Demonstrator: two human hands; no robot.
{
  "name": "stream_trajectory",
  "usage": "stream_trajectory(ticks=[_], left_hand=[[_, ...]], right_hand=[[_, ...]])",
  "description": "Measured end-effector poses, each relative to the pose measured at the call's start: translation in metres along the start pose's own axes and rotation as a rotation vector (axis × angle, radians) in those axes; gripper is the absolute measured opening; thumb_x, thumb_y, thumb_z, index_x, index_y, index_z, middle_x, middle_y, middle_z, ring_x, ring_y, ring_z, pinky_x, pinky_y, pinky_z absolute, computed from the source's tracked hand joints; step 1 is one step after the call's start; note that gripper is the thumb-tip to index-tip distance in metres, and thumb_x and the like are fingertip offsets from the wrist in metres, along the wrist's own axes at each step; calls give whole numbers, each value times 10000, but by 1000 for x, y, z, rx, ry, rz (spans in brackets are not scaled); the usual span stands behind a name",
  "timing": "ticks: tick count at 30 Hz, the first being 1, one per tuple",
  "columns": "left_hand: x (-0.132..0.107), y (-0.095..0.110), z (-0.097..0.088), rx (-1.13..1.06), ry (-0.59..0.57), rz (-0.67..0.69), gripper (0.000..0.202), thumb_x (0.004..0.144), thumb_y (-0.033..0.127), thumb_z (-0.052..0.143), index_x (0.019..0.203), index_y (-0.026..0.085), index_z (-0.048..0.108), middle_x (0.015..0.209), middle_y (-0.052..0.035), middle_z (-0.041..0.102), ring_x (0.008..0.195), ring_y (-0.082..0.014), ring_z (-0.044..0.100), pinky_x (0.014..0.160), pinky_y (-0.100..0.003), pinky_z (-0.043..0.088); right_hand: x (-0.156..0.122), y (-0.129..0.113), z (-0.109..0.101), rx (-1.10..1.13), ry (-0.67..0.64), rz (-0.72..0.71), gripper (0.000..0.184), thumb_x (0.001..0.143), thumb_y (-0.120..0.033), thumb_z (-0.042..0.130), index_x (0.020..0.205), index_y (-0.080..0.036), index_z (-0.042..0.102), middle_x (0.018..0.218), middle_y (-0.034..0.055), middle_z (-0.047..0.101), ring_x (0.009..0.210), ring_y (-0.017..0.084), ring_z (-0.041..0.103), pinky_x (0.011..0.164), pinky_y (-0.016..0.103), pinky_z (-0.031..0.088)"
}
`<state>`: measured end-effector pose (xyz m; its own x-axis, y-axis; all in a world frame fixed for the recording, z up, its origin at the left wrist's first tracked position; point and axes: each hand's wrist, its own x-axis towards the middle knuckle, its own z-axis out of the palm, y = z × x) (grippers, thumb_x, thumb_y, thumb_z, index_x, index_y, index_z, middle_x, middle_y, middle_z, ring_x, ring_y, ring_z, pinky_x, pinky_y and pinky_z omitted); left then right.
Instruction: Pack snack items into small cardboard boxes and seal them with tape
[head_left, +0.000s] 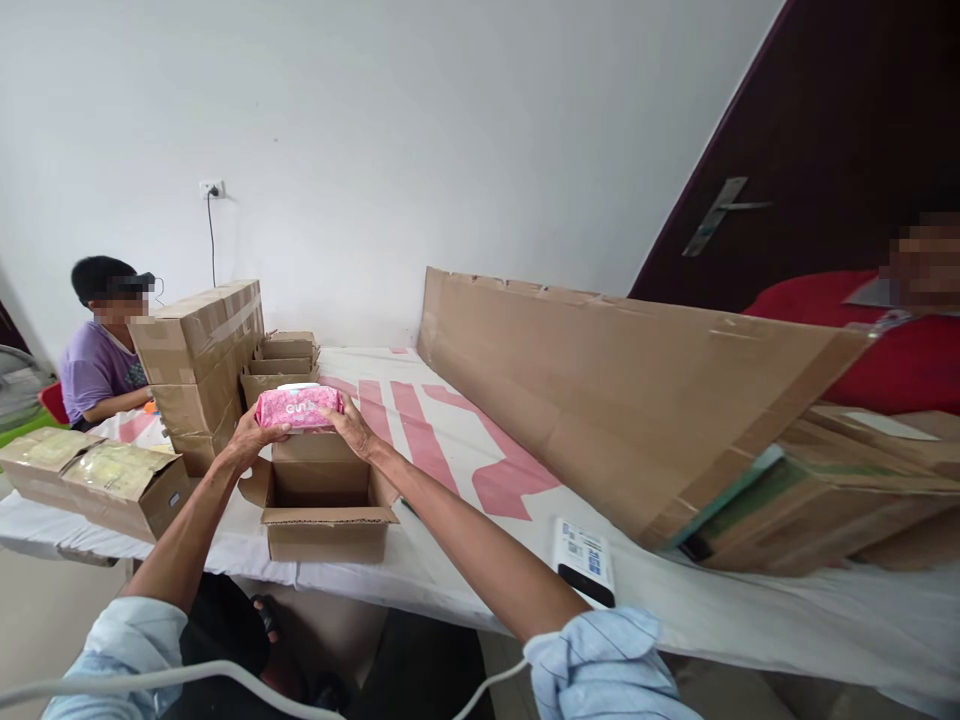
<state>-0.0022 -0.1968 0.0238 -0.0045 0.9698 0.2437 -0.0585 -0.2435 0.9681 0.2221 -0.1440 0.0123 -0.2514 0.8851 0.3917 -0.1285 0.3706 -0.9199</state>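
Note:
A pink pack of wipes [298, 407] with a white lid on top is held up between my two hands, above and behind the far edge of an open cardboard box [328, 540]. My left hand [255, 437] grips the pack's left end, fingers underneath. At the other end my right hand [351, 426] is closed on its right side. The box stands at the table's front edge with its flaps folded out. What I can see of its inside is bare cardboard.
Stacked closed boxes [199, 370] rise to the left, with open boxes [283, 365] behind. Two taped boxes [97, 475] lie far left. A long cardboard sheet [600, 400] stands across the right. A white device [583, 562] lies near the front edge. People sit at both sides.

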Motion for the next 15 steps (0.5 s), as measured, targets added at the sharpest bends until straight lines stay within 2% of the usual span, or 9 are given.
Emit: stream_trajectory(ticks=[4, 7, 10, 15], left_hand=[[3, 3, -1, -7, -12, 3, 920, 497, 352, 1046, 1323, 149, 697, 1194, -149, 796, 1078, -333, 748, 897, -405, 619], [5, 7, -1, -13, -36, 43, 927, 476, 299, 1033, 1328, 150, 700, 1206, -145, 801, 1164, -359, 726, 988, -428, 585], [6, 15, 2, -11, -48, 61, 917, 470, 287, 1022, 1321, 150, 706, 1180, -138, 815, 1198, -384, 717, 1058, -463, 548], [2, 27, 6, 13, -41, 83, 822, 514, 307, 1012, 1274, 161, 734, 1119, -126, 835, 1169, -399, 726, 1095, -509, 525]], right_hand=[[0, -3, 0, 14, 0, 20, 588, 729, -555, 827, 1159, -230, 592, 1149, 125, 744, 1137, 339, 651, 988, 526, 600], [1, -7, -1, 35, 5, 30, 576, 736, -556, 822, 1144, -222, 592, 1132, 133, 755, 1106, 338, 672, 993, 544, 601], [4, -12, -2, 76, -19, 16, 584, 752, -553, 798, 1183, -220, 588, 1192, 137, 749, 1109, 330, 683, 979, 530, 612], [7, -18, -6, 64, -53, -1, 614, 762, -540, 776, 1254, -221, 591, 1263, 114, 719, 1168, 301, 650, 1008, 483, 584]])
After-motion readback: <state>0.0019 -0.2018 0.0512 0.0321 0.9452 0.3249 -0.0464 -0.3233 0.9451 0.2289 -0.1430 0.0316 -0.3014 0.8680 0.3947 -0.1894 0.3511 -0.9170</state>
